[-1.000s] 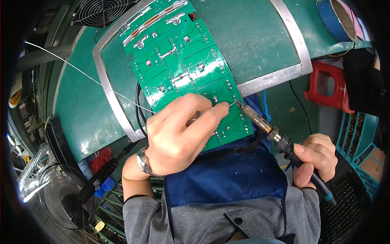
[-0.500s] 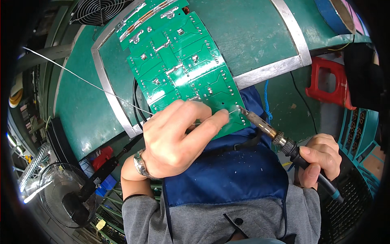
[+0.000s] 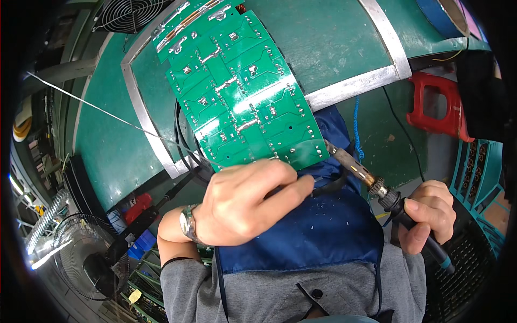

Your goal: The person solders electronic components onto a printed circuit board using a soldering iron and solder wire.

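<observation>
A large green circuit board (image 3: 264,105), solder side up, lies on the bench with its near end reaching over the edge toward my lap. My left hand (image 3: 250,199), closed with thumb and forefinger pinched, holds thin solder wire (image 3: 107,106) just below the board's near edge. The wire trails off to the upper left, and a short end shows past the fingertips. My right hand (image 3: 431,212) is wrapped round the handle of a soldering iron (image 3: 379,191). The iron's tip is by the board's near right corner, and I cannot tell whether it touches.
A green bench (image 3: 328,48) has metal strips (image 3: 358,89) along its edges. Beyond are a red plastic stool (image 3: 436,105) at right, a blue roll (image 3: 441,19) at upper right, and a fan (image 3: 89,258) at lower left. A blue apron (image 3: 301,231) covers my lap.
My left hand has moved down and slightly right, drawing the wire's end off the board. The iron's tip has shifted slightly right, to the board's edge. The board has shifted slightly up and left.
</observation>
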### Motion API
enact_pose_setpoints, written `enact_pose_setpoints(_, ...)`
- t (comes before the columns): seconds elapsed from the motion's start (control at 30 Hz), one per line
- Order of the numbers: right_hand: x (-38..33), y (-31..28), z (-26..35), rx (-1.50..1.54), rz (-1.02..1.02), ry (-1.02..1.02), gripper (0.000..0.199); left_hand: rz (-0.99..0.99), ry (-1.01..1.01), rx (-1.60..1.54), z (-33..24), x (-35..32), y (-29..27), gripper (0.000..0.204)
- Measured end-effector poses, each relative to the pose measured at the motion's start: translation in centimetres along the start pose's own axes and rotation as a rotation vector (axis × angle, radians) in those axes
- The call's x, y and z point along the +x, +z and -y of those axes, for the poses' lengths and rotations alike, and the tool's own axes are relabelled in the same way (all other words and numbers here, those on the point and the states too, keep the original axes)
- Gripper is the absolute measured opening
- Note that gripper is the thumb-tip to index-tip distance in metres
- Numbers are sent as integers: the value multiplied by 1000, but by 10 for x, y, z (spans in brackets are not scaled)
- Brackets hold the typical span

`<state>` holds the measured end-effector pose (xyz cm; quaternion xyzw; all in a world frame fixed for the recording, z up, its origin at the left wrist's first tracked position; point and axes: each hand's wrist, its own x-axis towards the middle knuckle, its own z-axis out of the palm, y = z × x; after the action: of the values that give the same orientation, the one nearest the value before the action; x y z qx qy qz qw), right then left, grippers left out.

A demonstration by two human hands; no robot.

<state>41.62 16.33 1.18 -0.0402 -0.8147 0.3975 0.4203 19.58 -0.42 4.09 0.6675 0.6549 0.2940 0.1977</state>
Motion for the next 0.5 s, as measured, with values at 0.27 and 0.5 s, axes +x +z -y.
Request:
enact_pose_setpoints(0.27, -7, 1, 5, 21, 17, 26, 30, -166, -37, 150, 2, 3, 8, 27)
enact_pose_setpoints(0.5, -10, 4, 10, -12, 40, -26, 28, -147, -15, 215, 0, 5, 10, 29)
